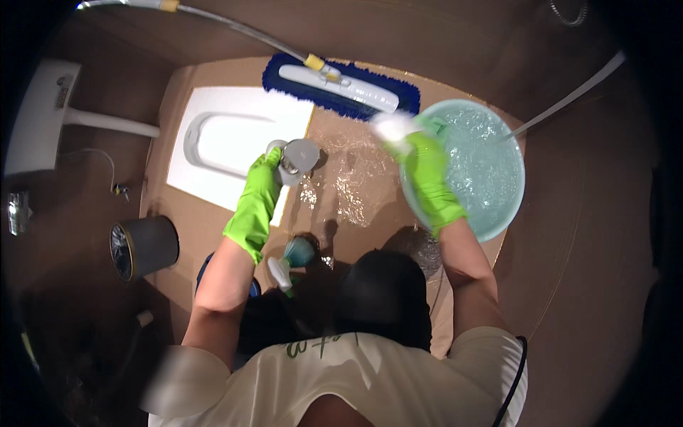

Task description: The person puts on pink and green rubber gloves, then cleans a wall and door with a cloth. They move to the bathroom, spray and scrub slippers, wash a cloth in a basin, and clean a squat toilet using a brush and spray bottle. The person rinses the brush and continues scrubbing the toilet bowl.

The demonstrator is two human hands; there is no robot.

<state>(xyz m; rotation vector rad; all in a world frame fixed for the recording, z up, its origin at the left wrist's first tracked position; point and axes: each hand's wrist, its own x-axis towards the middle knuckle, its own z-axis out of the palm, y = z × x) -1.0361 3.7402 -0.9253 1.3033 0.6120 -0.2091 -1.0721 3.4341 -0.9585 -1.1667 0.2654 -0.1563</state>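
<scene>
Lime-green rubber gloves cover both my hands. In my left hand [259,184] is a grey plastic fitting [302,155] with a round flat face, held above the edge of a white squat toilet [213,99]. My right hand [427,165] grips a white object [393,127], too motion-blurred to name exactly. That hand is over the left rim of a pale aqua basin [517,208] full of rippling water. A green cloth-like thing [435,126] shows at the basin's rim, partly behind my glove. Water glistens on the brown floor [349,176] between my hands.
A flat mop with a blue head [341,88] lies against the far wall. Near my knees stands a trigger spray bottle [280,272]. At left are a lined waste bin [152,246] and a wall-mounted cistern [40,120]. A pale strip [571,96] slants down to the basin.
</scene>
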